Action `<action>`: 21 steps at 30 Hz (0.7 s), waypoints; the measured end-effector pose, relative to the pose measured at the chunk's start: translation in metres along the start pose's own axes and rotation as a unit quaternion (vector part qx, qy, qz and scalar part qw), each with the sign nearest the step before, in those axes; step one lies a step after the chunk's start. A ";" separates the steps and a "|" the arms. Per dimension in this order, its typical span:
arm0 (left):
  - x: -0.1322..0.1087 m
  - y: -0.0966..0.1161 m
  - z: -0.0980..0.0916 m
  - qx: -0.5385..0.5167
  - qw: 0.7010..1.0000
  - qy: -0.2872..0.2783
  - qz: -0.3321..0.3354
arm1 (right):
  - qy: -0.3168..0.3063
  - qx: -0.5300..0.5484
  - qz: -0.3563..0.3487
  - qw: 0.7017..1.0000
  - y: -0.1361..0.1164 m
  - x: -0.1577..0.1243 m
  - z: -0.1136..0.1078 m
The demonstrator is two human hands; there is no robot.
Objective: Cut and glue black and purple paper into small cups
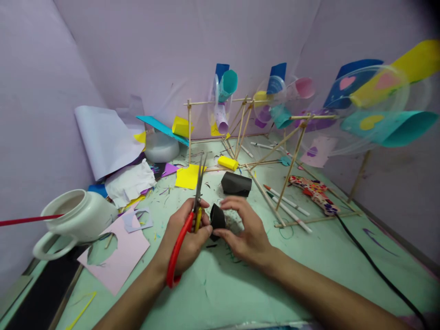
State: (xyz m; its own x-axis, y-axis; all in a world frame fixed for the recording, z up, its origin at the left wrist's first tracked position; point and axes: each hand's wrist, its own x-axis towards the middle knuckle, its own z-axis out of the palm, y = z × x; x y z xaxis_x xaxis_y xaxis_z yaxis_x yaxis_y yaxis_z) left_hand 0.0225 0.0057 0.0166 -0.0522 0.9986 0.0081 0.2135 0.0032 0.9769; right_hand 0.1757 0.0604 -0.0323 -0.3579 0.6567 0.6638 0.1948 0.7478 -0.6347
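The small black paper piece [217, 218] lies between the hands, pinched in the right hand's [250, 231] fingers; just left, the left hand's [193, 245] fingers clasp red-handled scissors [188, 223], blades pointing forward.

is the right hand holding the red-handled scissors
No, the red-handled scissors are in the left hand.

Bare forearms [311, 282], bare-fingered grip [249, 231]
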 end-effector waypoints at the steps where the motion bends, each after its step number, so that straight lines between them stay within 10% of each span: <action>1: -0.001 0.002 -0.001 0.019 1.000 -0.015 0.006 | -0.017 0.004 0.028 0.999 0.000 0.003 -0.003; 7: -0.007 0.004 -0.004 0.096 0.988 -0.093 0.083 | -0.208 0.167 0.180 0.947 -0.002 0.015 -0.017; 15: -0.007 -0.005 0.002 0.135 0.979 0.006 0.155 | -0.170 0.090 0.310 0.931 -0.015 0.012 -0.015; 21: -0.009 -0.004 0.007 0.193 0.957 0.016 0.213 | -0.165 0.245 0.360 0.885 -0.014 0.011 -0.015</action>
State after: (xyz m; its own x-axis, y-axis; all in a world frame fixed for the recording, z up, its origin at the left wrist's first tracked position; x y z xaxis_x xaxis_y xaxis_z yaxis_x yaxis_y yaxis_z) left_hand 0.0289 -0.0027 0.0107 0.0909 0.9112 0.4018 0.5673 -0.3790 0.7311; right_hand 0.1825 0.0589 -0.0102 -0.5647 0.8212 -0.0821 0.0900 -0.0377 -0.9952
